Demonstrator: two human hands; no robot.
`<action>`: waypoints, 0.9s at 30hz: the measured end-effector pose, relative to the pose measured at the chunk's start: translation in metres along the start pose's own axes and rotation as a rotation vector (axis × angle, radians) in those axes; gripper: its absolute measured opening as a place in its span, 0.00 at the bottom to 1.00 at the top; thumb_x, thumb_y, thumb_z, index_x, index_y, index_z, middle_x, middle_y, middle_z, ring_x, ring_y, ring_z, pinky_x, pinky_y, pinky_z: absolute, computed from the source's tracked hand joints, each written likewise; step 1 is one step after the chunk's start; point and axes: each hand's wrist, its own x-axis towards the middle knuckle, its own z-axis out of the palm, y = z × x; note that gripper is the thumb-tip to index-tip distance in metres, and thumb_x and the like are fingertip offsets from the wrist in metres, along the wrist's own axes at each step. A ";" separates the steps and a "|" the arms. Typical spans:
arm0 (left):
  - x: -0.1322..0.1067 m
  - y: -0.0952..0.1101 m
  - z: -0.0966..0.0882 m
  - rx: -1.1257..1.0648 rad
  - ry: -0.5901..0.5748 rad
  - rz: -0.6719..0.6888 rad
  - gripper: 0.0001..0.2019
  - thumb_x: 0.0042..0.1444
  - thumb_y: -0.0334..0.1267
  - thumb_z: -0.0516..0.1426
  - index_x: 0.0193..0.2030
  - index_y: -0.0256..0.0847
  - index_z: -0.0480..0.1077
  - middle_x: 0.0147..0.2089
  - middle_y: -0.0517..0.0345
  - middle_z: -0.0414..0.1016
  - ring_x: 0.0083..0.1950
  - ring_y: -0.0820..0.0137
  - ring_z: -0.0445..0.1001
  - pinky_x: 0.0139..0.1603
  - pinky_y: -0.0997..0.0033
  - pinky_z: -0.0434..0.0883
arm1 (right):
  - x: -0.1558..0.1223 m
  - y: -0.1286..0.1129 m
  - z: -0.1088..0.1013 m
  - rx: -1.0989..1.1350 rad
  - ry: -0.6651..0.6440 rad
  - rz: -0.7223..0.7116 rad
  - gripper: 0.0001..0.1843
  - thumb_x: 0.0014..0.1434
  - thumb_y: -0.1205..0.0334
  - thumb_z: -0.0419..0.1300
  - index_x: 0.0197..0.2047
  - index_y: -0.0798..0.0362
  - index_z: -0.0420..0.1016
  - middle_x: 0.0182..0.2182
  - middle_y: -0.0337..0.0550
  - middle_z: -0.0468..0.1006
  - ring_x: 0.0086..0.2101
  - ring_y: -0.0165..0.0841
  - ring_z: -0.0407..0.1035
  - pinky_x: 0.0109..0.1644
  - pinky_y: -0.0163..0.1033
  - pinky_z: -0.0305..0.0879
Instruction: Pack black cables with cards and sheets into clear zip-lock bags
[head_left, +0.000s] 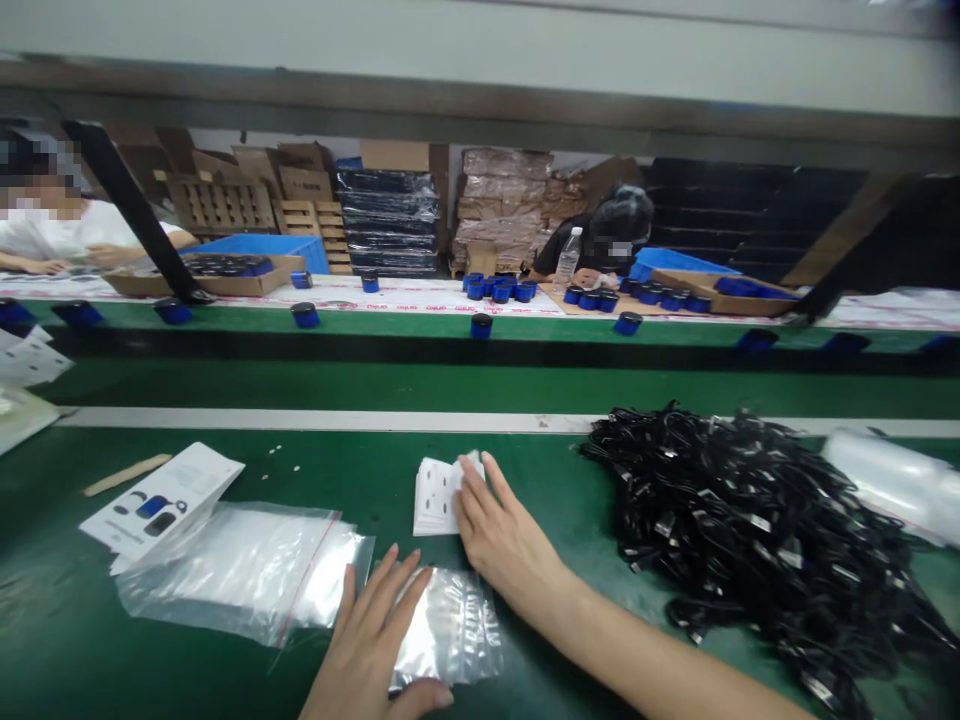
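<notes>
My left hand (pixel 375 640) lies on a small clear plastic bag (pixel 457 625) on the green table, thumb under its near edge and fingers on top, pinching it. My right hand (pixel 499 530) reaches forward with fingers stretched flat onto a small stack of white cards (pixel 435 495). Left of both sits a pile of clear zip bags (pixel 240 565) with a white printed leaflet stack (pixel 161 500) resting on its far corner.
A large heap of black cables (pixel 757 520) fills the right side, with a clear plastic roll (pixel 892 480) beyond it. A wooden stick (pixel 127 473) lies at left. Blue caps (pixel 304 315) ride the far conveyor, where two other people sit among cardboard trays (pixel 217 280).
</notes>
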 end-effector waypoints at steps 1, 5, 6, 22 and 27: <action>0.001 0.000 0.000 0.014 0.012 0.007 0.33 0.55 0.57 0.53 0.60 0.35 0.60 0.58 0.39 0.69 0.57 0.43 0.69 0.44 0.33 0.71 | -0.001 0.005 0.005 0.003 0.000 0.017 0.17 0.56 0.72 0.56 0.49 0.71 0.72 0.43 0.61 0.76 0.53 0.53 0.62 0.65 0.59 0.47; 0.003 -0.001 -0.001 0.023 0.063 0.025 0.33 0.54 0.59 0.53 0.58 0.35 0.63 0.56 0.40 0.72 0.54 0.45 0.72 0.43 0.38 0.73 | -0.012 0.019 0.019 0.060 0.033 0.050 0.17 0.61 0.76 0.51 0.52 0.64 0.69 0.43 0.54 0.77 0.46 0.43 0.70 0.64 0.58 0.51; 0.003 -0.002 -0.001 0.020 0.080 0.027 0.32 0.54 0.58 0.54 0.57 0.35 0.64 0.56 0.41 0.73 0.54 0.45 0.72 0.44 0.40 0.73 | -0.014 0.021 0.020 0.077 0.035 0.041 0.17 0.62 0.75 0.51 0.53 0.62 0.69 0.46 0.54 0.76 0.49 0.42 0.68 0.64 0.58 0.50; 0.005 0.006 -0.001 0.064 0.127 0.023 0.28 0.56 0.54 0.54 0.57 0.37 0.64 0.55 0.42 0.74 0.54 0.48 0.73 0.43 0.43 0.75 | -0.055 -0.030 -0.007 0.531 0.217 0.442 0.11 0.61 0.70 0.49 0.37 0.53 0.72 0.33 0.48 0.73 0.32 0.39 0.70 0.35 0.45 0.72; 0.003 0.009 0.004 -0.064 0.108 -0.092 0.25 0.56 0.49 0.56 0.58 0.40 0.63 0.53 0.46 0.75 0.54 0.49 0.73 0.47 0.40 0.73 | -0.064 -0.059 0.004 0.625 0.121 0.604 0.05 0.54 0.69 0.59 0.35 0.52 0.71 0.30 0.46 0.72 0.30 0.41 0.72 0.30 0.44 0.73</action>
